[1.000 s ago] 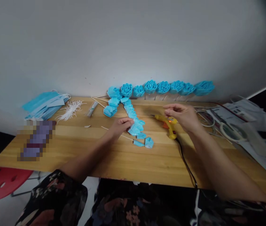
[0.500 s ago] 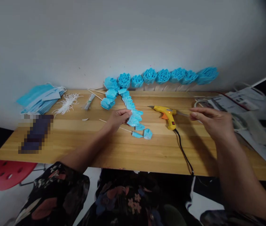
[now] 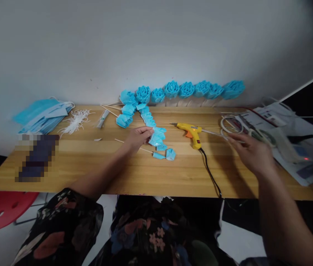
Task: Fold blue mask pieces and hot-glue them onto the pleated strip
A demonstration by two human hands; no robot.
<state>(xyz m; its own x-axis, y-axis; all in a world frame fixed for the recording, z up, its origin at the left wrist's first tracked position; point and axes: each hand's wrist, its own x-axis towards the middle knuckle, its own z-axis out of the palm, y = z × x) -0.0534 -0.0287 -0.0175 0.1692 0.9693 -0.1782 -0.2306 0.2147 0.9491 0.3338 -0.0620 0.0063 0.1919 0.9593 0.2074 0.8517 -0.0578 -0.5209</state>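
Note:
With thumb and fingers pinched together, my left hand (image 3: 140, 136) holds the edge of a blue fabric petal (image 3: 158, 136) at the near end of a row of overlapping petals (image 3: 147, 116). A yellow hot glue gun (image 3: 191, 133) lies on the table, nozzle to the left, its small light orange. From its back sticks a clear glue stick (image 3: 213, 133). My right hand (image 3: 252, 151) has its fingertips closed at the outer end of that stick. Near my left hand lie a thin wooden stick with a blue rolled piece (image 3: 158, 155) and a loose blue petal (image 3: 170, 154).
Blue fabric roses (image 3: 186, 89) line the wall, more on sticks (image 3: 124, 120) at left. Face masks (image 3: 44, 114), white ear loops (image 3: 77, 121) and a blurred-out dark object (image 3: 38, 159) are farther left. Cables (image 3: 231, 125) and papers (image 3: 297, 170) lie right. A black cord (image 3: 210, 171) crosses the front edge.
My right hand has shifted a little away from the glue gun, and more of the glue stick shows. My left hand stays on the petal. The whole view has turned slightly.

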